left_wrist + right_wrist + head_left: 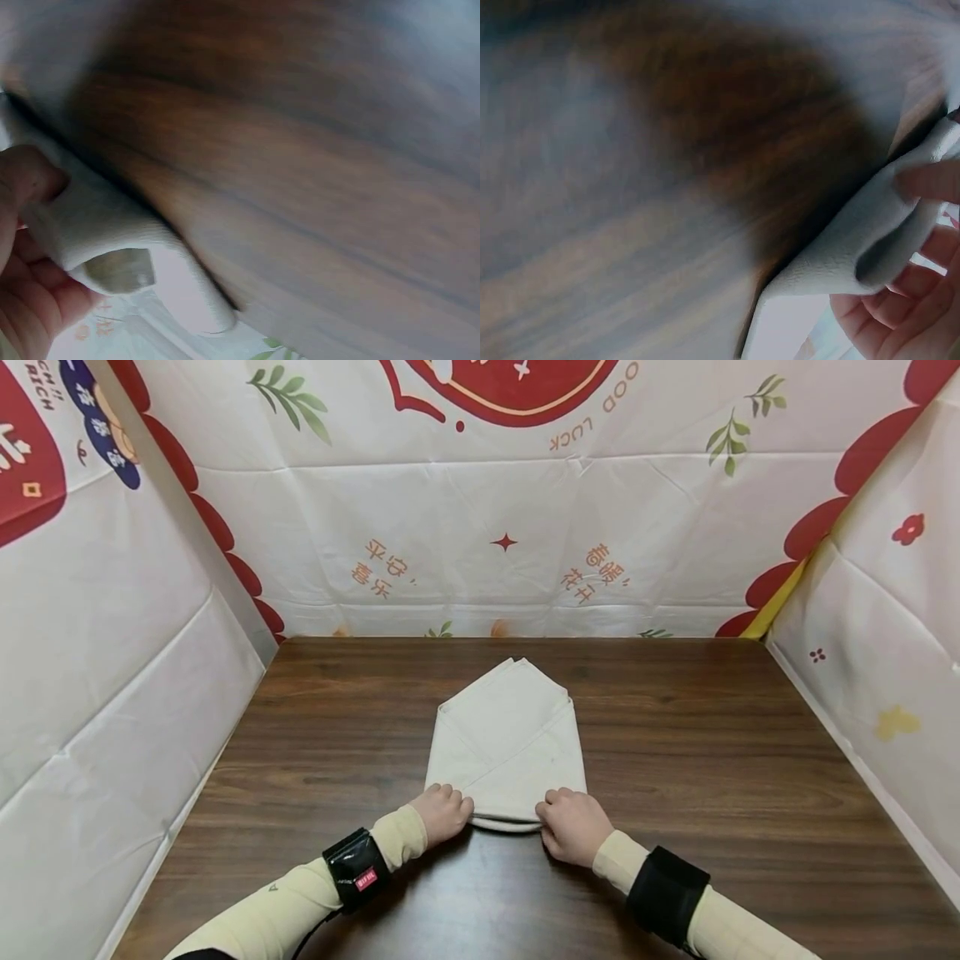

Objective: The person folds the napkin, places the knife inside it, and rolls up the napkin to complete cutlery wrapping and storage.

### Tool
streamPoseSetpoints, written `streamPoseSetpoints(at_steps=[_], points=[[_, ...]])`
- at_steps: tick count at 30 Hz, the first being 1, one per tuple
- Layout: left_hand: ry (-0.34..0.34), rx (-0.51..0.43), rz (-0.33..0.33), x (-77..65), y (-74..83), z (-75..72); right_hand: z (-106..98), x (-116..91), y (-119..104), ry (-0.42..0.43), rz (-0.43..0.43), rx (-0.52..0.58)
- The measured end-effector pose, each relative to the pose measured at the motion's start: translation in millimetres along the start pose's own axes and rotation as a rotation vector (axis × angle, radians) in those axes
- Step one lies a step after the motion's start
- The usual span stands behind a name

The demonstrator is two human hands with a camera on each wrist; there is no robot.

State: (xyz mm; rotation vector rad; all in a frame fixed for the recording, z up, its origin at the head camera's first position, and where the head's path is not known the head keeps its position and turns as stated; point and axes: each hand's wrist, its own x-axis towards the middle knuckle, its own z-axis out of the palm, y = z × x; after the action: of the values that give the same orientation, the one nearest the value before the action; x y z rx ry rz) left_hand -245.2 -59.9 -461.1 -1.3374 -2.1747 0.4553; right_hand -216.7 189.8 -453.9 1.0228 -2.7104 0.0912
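A folded off-white cloth [506, 735] lies on the brown wooden table, its far end drawn to a blunt point and its near edge rounded in layers. My left hand [444, 812] grips the near left corner with curled fingers. At the near right corner my right hand [576, 825] holds the cloth the same way. In the left wrist view the cloth's rolled edge [105, 217] runs between thumb and fingers, with a hollow in the fold. The right wrist view shows the thumb on top of the folded edge [840, 247] and the fingers beneath it.
The wooden table [315, 727] has wood grain running across it. White printed sheets [465, 502] with red scallops, leaves and lettering hang behind the table and along both sides. Black straps [667, 897] wrap both forearms over pale sleeves.
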Motion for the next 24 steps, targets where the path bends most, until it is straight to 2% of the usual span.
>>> streamPoseSetpoints(at_steps=[2, 4, 6, 9, 13, 15, 18, 21, 24], points=[[-0.002, -0.017, -0.005, 1.0, -2.0, 1.7, -2.1, 2.6, 1.2, -0.018, 0.003, 0.000], [-0.064, -0.051, -0.001, 2.8, -5.3, 0.9, -4.4, 5.3, 2.6, -0.022, 0.010, 0.010], [-0.149, -0.128, -0.003, 5.5, -9.8, -1.1, -5.5, 7.8, 3.9, -0.025, 0.023, 0.021], [-0.298, -0.303, -0.035, 10.3, -17.2, -3.3, -7.2, 10.1, 5.5, -0.034, 0.049, 0.051], [-0.391, -0.546, -0.119, 14.2, -27.4, -2.2, -7.6, 13.1, 7.6, -0.091, 0.100, 0.121], [-0.378, -0.615, -0.148, 14.2, -32.1, 0.0, -7.1, 15.2, 9.2, -0.122, 0.140, 0.178], [-0.329, -0.659, -0.159, 13.4, -37.5, 3.4, -7.0, 18.0, 10.8, -0.146, 0.190, 0.247], [-0.322, -0.674, -0.174, 13.5, -40.7, 4.5, -7.4, 19.2, 10.7, -0.128, 0.202, 0.241], [-0.361, -0.668, -0.214, 15.5, -43.1, 2.4, -8.0, 19.4, 9.3, -0.078, 0.216, 0.204]])
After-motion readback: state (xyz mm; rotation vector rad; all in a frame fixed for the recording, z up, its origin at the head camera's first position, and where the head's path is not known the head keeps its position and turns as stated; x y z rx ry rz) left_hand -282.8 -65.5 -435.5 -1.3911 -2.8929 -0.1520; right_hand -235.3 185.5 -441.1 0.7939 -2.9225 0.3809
